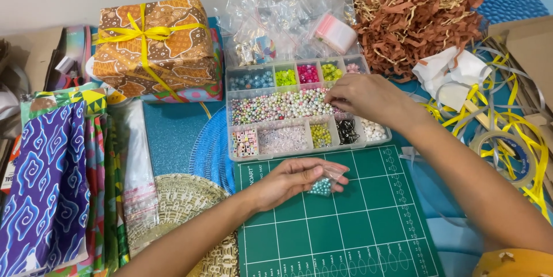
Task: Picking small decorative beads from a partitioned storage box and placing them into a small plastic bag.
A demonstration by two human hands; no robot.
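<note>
Green cutting mat [368, 225] beneath left hand [288, 182] holding bead bag [324, 183].

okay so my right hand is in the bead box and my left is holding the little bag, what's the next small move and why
Probably carry the pinched beads from the bead box to the little bag: the right hand is at the pastel bead row, and the left hand holds the bag over the green mat.

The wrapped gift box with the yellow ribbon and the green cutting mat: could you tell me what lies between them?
In the head view, bare blue glitter surface and the left end of the clear bead organiser lie between the gift box and the cutting mat.
</note>
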